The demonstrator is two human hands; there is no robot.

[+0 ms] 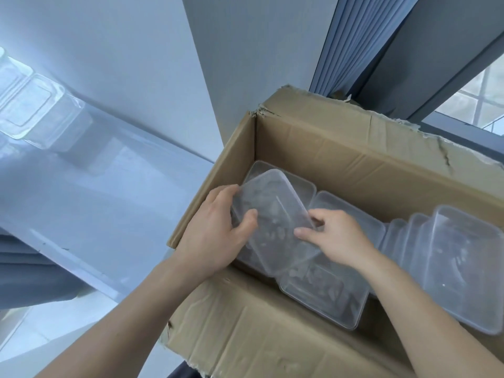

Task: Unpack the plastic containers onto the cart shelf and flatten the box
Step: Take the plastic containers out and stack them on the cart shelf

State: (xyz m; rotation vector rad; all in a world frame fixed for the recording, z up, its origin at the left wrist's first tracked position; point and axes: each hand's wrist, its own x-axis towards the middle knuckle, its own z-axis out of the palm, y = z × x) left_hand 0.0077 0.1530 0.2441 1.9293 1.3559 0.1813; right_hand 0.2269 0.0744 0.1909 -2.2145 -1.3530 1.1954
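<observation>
An open brown cardboard box [341, 148] fills the right half of the view. Inside it lie several clear rectangular plastic containers [463, 268], some nested, some on their sides. Both my hands reach into the box's left part and hold one clear container [275, 214], tilted above the others. My left hand [218, 236] grips its left edge, thumb on the top face. My right hand [335, 236] pinches its right edge. Another container [324, 298] lies just below, near the front wall.
To the left, a pale shelf surface [90, 186] carries clear plastic containers [35, 110] at its far end. A white wall stands behind the box, with blue curtains [362, 42] and a window [480, 96] at the upper right. The box's front flap [259, 331] hangs toward me.
</observation>
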